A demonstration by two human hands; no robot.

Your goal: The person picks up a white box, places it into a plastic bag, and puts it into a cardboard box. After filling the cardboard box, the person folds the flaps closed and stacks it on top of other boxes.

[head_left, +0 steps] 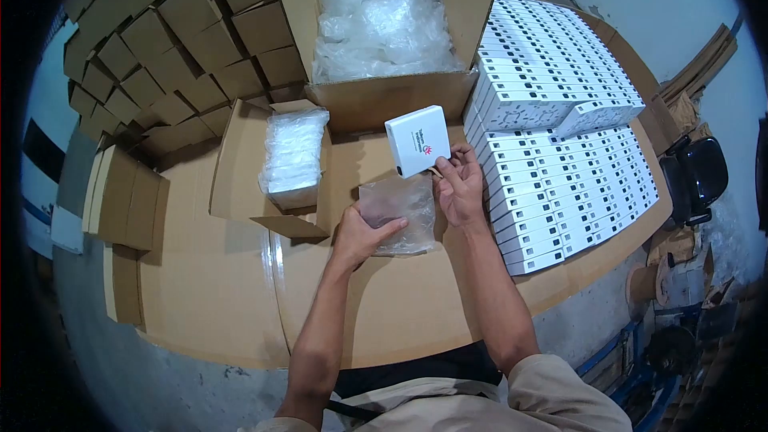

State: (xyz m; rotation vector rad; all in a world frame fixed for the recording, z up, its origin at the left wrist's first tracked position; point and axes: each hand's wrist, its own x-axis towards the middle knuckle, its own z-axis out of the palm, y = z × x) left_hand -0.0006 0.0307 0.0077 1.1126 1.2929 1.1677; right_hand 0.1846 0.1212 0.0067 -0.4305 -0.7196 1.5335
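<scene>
Near the middle of the table, my right hand [459, 184] pinches the lower right corner of a small white box [419, 141] with a red mark and dark print on its face. The box is tilted and held above a clear plastic bag [410, 216]. My left hand [366, 234] grips the left side of that bag, its thumb lying across the front. The box is outside the bag, just above its upper edge. To the left, an open carton [232, 162] holds a row of items wrapped in clear plastic [293, 156].
A large carton [388, 96] full of clear bags stands at the back. Stacked white boxes [568, 200] fill the right side. Brown cartons [188, 28] are piled at the back left, with more cartons [120, 200] at the left edge. A black chair [694, 176] stands far right.
</scene>
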